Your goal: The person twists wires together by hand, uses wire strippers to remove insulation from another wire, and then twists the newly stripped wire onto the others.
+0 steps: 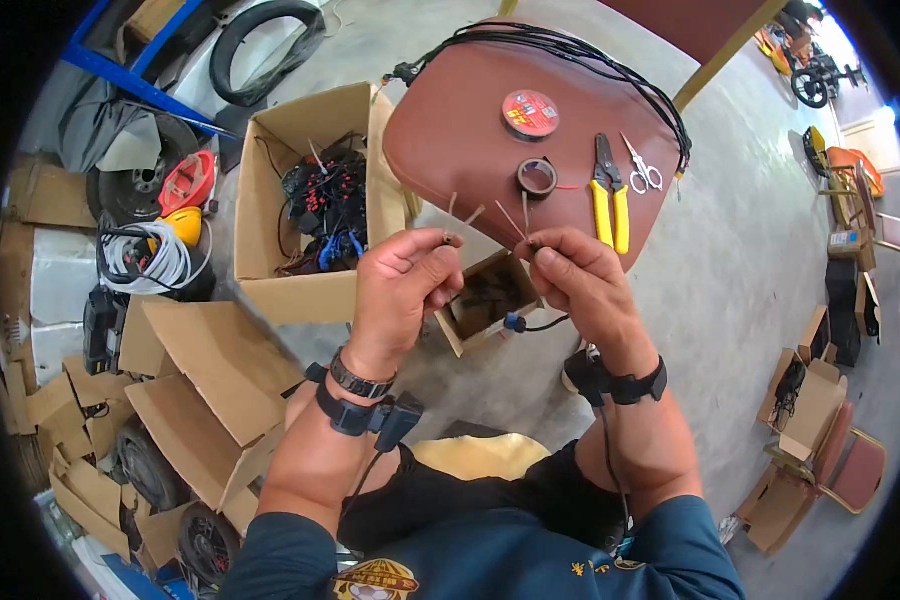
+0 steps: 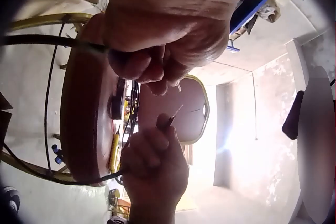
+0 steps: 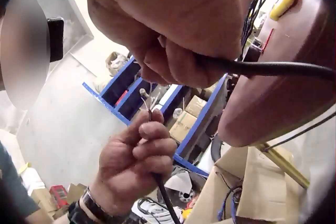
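My left hand holds the end of a black cable, with its bared wire ends sticking up past the fingertips. A second black cable is gripped in my right hand; thin stripped wires poke out between thumb and forefinger. The two hands face each other, a short gap apart, in front of the brown padded seat. On that seat lie a black tape roll, a red-faced tape roll, yellow-handled wire strippers and scissors.
A bundle of black cable runs along the seat's far edge. To the left stands an open carton of wiring; a smaller box sits below the hands, near a blue connector. Cardboard and wheels crowd the left floor.
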{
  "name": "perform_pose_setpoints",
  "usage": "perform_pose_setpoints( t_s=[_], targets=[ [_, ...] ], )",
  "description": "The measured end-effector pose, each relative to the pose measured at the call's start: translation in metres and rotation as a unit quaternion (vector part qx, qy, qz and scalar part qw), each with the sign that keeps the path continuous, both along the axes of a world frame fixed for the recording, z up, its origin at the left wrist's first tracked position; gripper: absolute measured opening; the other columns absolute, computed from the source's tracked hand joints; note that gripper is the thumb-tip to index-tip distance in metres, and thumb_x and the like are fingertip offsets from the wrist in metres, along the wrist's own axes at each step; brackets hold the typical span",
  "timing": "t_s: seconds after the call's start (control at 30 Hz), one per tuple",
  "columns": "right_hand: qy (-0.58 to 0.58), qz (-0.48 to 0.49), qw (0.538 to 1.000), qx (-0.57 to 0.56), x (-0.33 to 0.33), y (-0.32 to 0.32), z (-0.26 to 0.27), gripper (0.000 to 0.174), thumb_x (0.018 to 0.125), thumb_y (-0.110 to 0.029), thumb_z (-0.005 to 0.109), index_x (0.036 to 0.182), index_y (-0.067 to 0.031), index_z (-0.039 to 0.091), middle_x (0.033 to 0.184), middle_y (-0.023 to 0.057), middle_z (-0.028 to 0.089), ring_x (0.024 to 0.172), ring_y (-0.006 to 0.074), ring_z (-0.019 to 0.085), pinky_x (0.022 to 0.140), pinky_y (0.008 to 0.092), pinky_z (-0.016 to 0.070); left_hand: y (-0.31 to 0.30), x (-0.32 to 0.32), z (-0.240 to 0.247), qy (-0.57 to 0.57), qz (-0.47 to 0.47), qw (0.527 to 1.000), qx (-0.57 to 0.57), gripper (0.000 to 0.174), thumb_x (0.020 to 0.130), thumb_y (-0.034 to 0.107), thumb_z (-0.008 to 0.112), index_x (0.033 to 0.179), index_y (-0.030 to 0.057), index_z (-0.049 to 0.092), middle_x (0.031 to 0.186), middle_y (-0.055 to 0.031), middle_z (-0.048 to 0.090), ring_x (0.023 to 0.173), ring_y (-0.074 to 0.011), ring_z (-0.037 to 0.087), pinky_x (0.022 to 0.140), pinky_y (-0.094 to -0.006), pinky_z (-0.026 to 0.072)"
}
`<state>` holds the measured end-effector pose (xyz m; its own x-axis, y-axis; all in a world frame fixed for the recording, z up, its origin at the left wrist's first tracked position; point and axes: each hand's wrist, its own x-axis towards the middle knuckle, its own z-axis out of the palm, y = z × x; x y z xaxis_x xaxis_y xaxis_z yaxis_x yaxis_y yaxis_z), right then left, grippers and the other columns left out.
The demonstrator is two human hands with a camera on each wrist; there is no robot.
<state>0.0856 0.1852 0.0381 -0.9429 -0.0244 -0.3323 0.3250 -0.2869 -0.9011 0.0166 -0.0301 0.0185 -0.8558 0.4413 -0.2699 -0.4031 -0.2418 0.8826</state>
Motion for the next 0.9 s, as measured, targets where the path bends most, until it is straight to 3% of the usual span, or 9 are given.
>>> perform_pose_setpoints(
  t_s=[0.6, 0.9],
  targets=[
    [-0.041, 0.068, 0.997, 0.017, -0.012, -0.003, -0.009, 0.018, 0.099, -0.019, 0.055, 0.104, -0.0038, 0.063, 0.071, -0.0035, 0.057, 0.060, 0.0024, 0.045, 0.053, 0.0185, 0.0365, 0.011, -0.005, -0.010, 0.015, 0.062, 0.997, 0.033, 0.016, 0.093, 0.015, 0.067, 0.103, 0.0035, 0.063, 0.082, -0.0084, 0.068, 0.058, -0.0085, 0.053, 0.051, -0.0198, 0.0400],
    [-0.045, 0.061, 0.997, 0.006, -0.016, -0.008, -0.015, 0.015, 0.094, -0.016, 0.061, 0.102, -0.0033, 0.061, 0.074, 0.0000, 0.064, 0.060, 0.0046, 0.056, 0.051, 0.0203, 0.0437, 0.014, -0.010, -0.009, 0.002, 0.067, 0.996, 0.054, 0.019, 0.092, 0.013, 0.067, 0.106, 0.0012, 0.063, 0.083, -0.0068, 0.068, 0.060, -0.0042, 0.053, 0.051, -0.0163, 0.0390]
  ],
)
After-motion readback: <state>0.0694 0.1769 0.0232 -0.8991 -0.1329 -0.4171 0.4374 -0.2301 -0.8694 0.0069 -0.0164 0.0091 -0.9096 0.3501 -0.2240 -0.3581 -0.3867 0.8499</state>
